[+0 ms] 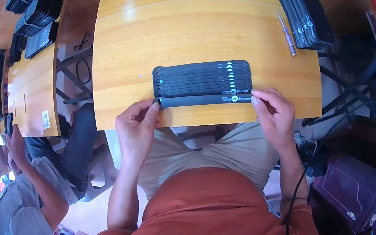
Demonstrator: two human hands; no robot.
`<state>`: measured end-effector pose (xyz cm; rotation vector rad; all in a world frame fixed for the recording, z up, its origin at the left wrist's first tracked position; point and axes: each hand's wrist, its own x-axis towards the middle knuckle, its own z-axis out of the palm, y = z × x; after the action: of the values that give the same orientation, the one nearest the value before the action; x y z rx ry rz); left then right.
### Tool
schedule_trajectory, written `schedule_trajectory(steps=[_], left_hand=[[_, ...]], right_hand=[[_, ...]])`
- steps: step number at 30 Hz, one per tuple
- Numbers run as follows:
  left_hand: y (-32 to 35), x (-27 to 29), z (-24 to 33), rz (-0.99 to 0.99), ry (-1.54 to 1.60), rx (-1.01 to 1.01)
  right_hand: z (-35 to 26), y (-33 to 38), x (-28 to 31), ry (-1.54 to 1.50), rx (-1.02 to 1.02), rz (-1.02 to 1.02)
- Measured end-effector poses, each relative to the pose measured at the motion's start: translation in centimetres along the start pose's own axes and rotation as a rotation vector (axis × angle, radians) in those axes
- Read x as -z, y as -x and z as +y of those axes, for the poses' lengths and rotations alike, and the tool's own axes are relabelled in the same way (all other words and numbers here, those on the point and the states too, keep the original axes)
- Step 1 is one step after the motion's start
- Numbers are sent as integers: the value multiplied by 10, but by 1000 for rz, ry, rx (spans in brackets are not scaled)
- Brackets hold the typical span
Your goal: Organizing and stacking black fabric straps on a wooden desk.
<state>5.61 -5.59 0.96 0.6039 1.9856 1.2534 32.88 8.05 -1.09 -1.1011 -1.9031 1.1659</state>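
Black strap [204, 98] between hands; left hand [136, 128], right hand [273, 113] pinching ends

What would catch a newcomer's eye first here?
A row of black straps lies near the front edge of a yellow wooden table. The left hand and right hand pinch the ends of the nearest strap. More stacked straps lie at the far right.
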Motion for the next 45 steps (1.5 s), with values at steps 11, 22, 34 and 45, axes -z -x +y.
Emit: schedule_trajectory(steps=[11, 22, 34, 45], left_hand=[[-8, -1, -3, 20, -3, 60], [-8, -1, -2, 20, -2, 63], [-8, 0, -3, 24, 10, 63], [-9, 0, -3, 18, -4, 51]], right_hand=[[6, -8, -6, 62, 65, 83], [0, -13, -8, 191, 93, 51], [-4, -16, -7, 258, 77, 13], [-6, -16, -8, 285, 70, 1]])
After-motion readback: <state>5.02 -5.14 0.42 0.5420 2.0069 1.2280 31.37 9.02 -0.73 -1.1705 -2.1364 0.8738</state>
